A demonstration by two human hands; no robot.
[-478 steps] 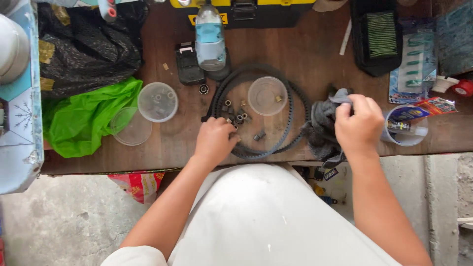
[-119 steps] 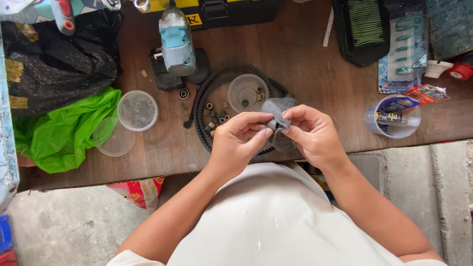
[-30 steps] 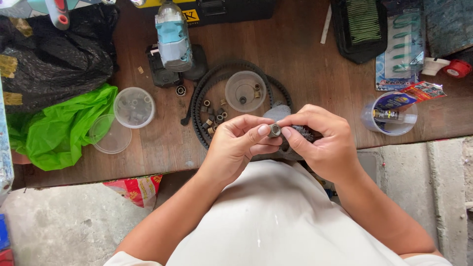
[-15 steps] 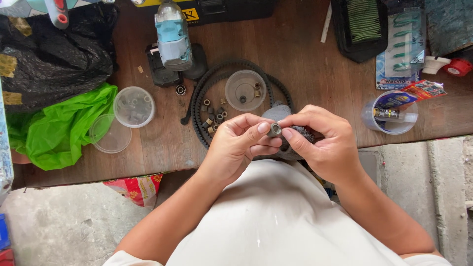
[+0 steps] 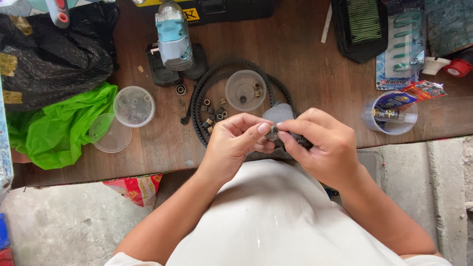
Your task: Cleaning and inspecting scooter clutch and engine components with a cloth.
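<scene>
My left hand (image 5: 235,143) pinches a small grey metal roller (image 5: 272,132) between thumb and fingers, just above the table's near edge. My right hand (image 5: 322,145) meets it from the right, fingertips on the roller, with a grey cloth (image 5: 279,113) bunched in its grip. Behind the hands a black toothed belt (image 5: 199,98) lies in a loop on the wooden table (image 5: 305,74). Inside the loop sit several loose rollers (image 5: 213,116) and a clear round tub (image 5: 245,90) with a few rollers in it.
A blue-and-grey power tool (image 5: 173,37) lies at the back. A clear tub (image 5: 134,106) and its lid (image 5: 110,139) sit left, beside a green bag (image 5: 59,130) and black bag (image 5: 54,54). A cup with tubes (image 5: 390,116) stands right; a black filter (image 5: 362,27) behind.
My right hand's fingers have closed further over the roller, and the cloth is drawn tighter against it. My left hand has kept its place.
</scene>
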